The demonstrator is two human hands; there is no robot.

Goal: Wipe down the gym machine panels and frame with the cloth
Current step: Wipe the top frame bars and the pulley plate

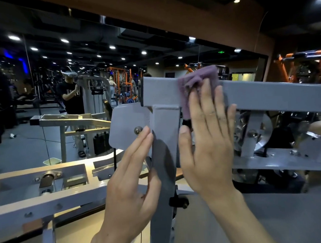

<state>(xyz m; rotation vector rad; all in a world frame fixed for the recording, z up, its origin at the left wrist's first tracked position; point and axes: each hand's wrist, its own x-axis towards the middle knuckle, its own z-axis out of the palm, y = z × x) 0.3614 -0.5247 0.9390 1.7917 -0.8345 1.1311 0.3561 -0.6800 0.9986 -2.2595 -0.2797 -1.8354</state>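
Two hands: right hand [207,137], fingers straight, presses one purple cloth [196,81] on the grey crossbar [276,97]; left hand [129,181], flat, touches the upright post [164,140]. Mirrored gym wall [96,69] behind.

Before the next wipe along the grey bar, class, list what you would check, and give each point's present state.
1. Cloth lies flat on the horizontal bar: ok.
2. Right hand presses the cloth with straight fingers: ok.
3. Left hand steadies the upright post: ok, fingers rest along its edge.
4. Bar to the right free of obstacles: ok, as far as visible.
5. Cloth clean enough: cannot tell.
6. Bolt on the side panel tight: cannot tell.
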